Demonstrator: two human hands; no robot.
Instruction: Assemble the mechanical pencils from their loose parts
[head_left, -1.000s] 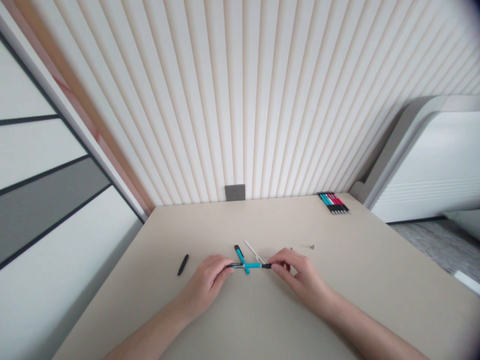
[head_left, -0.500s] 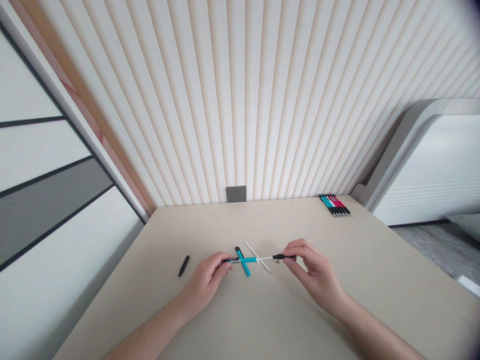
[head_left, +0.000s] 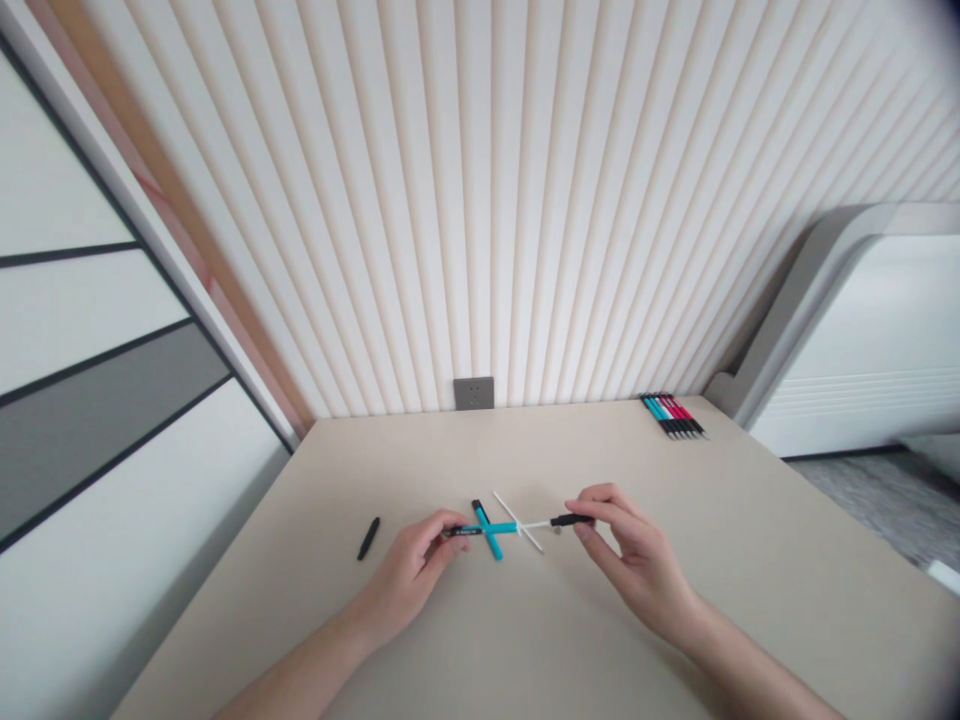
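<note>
My left hand pinches the black end of a teal pen barrel held level above the table. From the barrel's right end runs a white refill, and its far end meets a black pen grip. That grip sits between the thumb and fingers of my right hand. Below the held barrel, a second teal-and-black barrel lies slantwise on the table. Another white refill lies crosswise under the held one. Further left rests a loose black grip piece.
Several assembled pens, teal, white and red with black ends, lie in a row at the table's back right. The beige table meets a ribbed wall with a dark socket. A pale headboard stands at the right.
The view has shifted slightly, so everything sits a little lower. Both hands keep their holds, and the barrel, refill and black grip stay in line with hardly any movement.
</note>
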